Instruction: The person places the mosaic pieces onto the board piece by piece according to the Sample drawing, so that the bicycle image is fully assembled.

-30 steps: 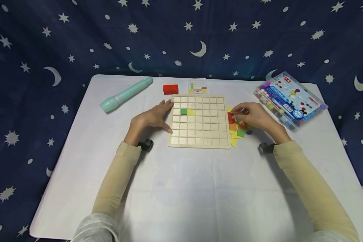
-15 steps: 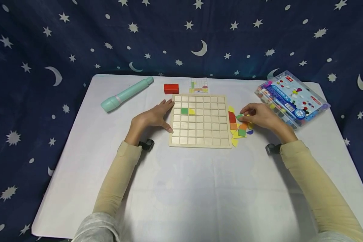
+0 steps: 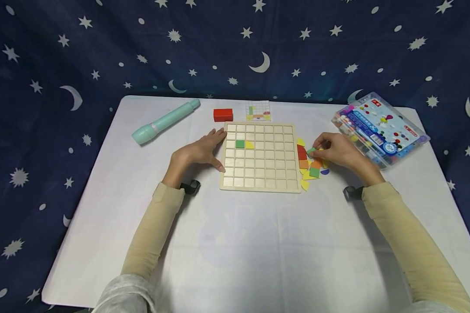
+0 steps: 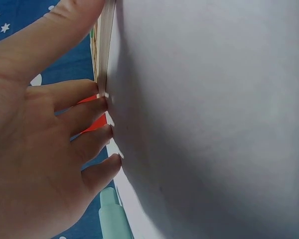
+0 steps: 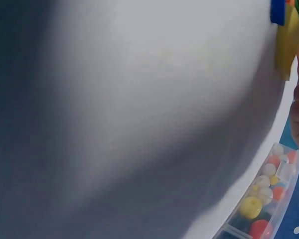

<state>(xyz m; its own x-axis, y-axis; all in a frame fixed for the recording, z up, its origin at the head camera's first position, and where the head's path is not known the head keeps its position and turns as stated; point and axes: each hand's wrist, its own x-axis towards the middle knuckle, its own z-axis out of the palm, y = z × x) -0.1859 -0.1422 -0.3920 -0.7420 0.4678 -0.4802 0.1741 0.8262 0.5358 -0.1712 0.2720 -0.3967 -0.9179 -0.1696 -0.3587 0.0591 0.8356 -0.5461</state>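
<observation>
A wooden grid board [image 3: 262,165] lies mid-table. On it, a green square tile [image 3: 240,144] sits beside a yellow tile [image 3: 249,144] with a curved edge. My left hand [image 3: 197,152] rests against the board's left edge, thumb and fingers spread; the left wrist view shows the fingers extended along that edge. To the right of the board, my right hand [image 3: 337,150] pinches a green tile [image 3: 311,150] between thumb and fingers, over the pile of loose tiles. In the right wrist view only part of that hand shows, at the right border, near a yellow tile [image 5: 287,45].
Loose red [image 3: 301,152], orange, yellow, green and blue tiles lie along the board's right side. Behind the board are a red block [image 3: 223,115] and a pattern card [image 3: 258,111]. A mint-green tube [image 3: 166,121] lies back left; a clear bead case [image 3: 380,130] back right.
My right hand has shifted slightly right, away from the board, and the green tile now shows at its fingertips. My left hand stays at the board's edge.
</observation>
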